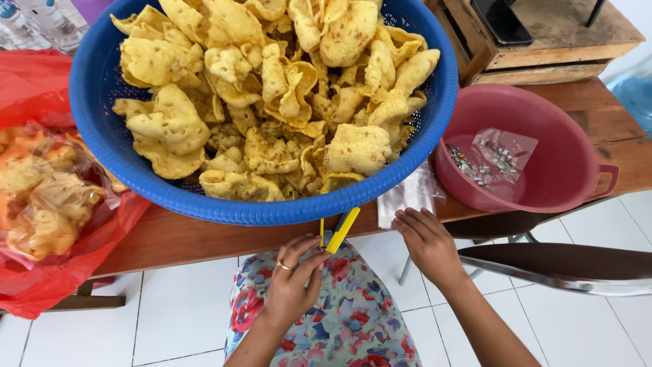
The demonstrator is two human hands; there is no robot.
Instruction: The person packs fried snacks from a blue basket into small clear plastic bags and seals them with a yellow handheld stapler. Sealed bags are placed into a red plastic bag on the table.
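At the far left of the frame we see a red bag [41, 285] on the table [183, 238], with clear packs of orange and yellow crackers [41, 197] lying in it. Right of it, filling the upper middle, stands a blue basket [102, 136] heaped with pale yellow, blistered, curled chips [272, 95]. Below its rim, at lower centre, our left hand [293, 280] pinches a stapler [341, 230]: a slim yellow tool, tilted, its upper end touching the basket rim, with a blue part showing near the fingers. The hand wears a ring, and its fingers are closed on the tool's lower end. Just right of it, our right hand [426, 243] lies flat with fingers spread loosely on the table edge, holding nothing, its fingertips touching a small clear bag [407, 194]. Further right sits a pink bowl [564, 177] holding clear packets of small silver staples [489, 163]. A wooden crate [543, 54] stands in the upper right.
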